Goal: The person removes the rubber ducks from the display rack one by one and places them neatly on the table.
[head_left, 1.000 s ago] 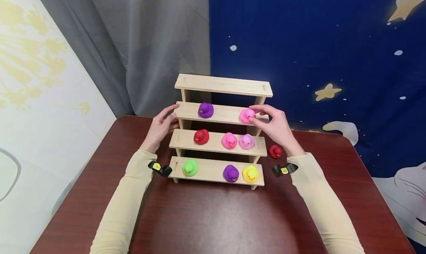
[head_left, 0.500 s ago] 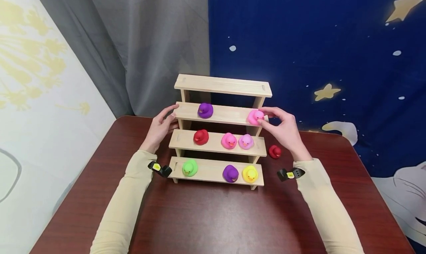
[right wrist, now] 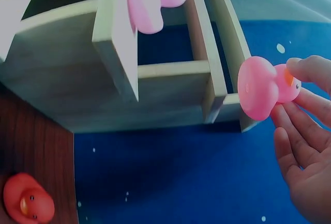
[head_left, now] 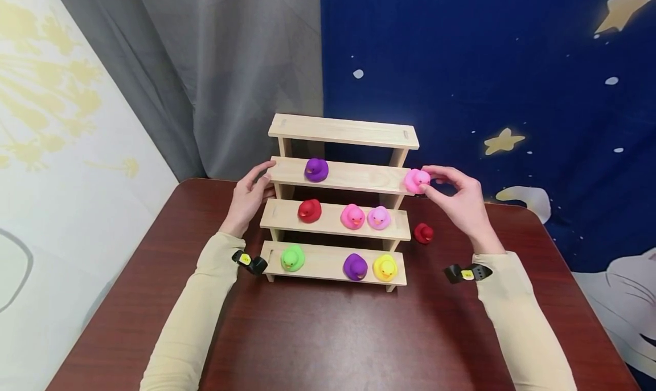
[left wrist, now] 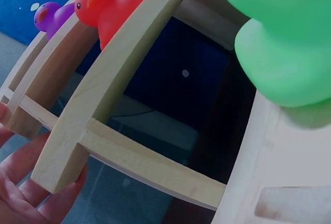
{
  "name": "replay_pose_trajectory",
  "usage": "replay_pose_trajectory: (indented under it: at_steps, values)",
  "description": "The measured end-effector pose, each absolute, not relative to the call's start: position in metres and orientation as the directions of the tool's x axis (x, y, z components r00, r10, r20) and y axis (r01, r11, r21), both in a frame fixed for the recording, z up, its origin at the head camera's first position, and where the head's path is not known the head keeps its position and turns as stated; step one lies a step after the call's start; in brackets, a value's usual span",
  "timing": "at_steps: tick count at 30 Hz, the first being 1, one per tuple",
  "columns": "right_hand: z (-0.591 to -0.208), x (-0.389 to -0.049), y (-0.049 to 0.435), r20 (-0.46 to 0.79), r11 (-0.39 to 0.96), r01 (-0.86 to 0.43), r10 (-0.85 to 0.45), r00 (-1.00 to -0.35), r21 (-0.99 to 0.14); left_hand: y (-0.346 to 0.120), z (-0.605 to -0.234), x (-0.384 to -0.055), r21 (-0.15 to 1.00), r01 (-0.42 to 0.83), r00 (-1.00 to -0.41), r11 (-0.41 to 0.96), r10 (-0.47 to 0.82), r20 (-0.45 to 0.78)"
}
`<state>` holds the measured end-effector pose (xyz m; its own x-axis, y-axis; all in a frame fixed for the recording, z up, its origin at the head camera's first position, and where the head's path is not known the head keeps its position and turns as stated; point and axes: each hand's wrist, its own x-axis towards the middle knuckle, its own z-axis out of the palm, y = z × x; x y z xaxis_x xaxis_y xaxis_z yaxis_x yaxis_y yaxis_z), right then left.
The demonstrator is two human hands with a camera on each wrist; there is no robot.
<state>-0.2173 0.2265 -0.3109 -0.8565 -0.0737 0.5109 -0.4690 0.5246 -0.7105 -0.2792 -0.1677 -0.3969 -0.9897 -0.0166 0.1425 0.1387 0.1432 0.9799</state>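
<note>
My right hand (head_left: 460,203) pinches a pink rubber duck (head_left: 417,181) by its head, at the right end of the second shelf from the top. In the right wrist view the duck (right wrist: 258,88) is between thumb and fingers, just off the wooden stand's side. My left hand (head_left: 246,200) is at the left end of the same stand (head_left: 338,177); in the left wrist view its fingers (left wrist: 31,193) curl around the end of a shelf board. A purple duck (head_left: 316,170) sits on the second shelf, left of the held one.
The third shelf bears a red duck (head_left: 310,210), a pink duck (head_left: 353,217) and a lilac duck (head_left: 379,218). On the lowest are green (head_left: 292,258), purple and yellow ducks. Another red duck (head_left: 423,233) lies on the table (head_left: 328,334) right of the stand. Curtains hang behind.
My right hand has moved right along the second shelf, carrying the pink duck from on the shelf to its right end. The left hand has stayed at the stand's left side.
</note>
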Motion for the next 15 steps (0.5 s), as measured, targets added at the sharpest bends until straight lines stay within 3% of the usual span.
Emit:
replay_pose_trajectory:
  at_steps: [15]
  values:
    - [-0.343,-0.236,0.276,0.470,0.547,-0.396,-0.005,-0.882,-0.737,-0.164,-0.375,-0.265,0.982,0.117,-0.993,0.147,0.013,0.116]
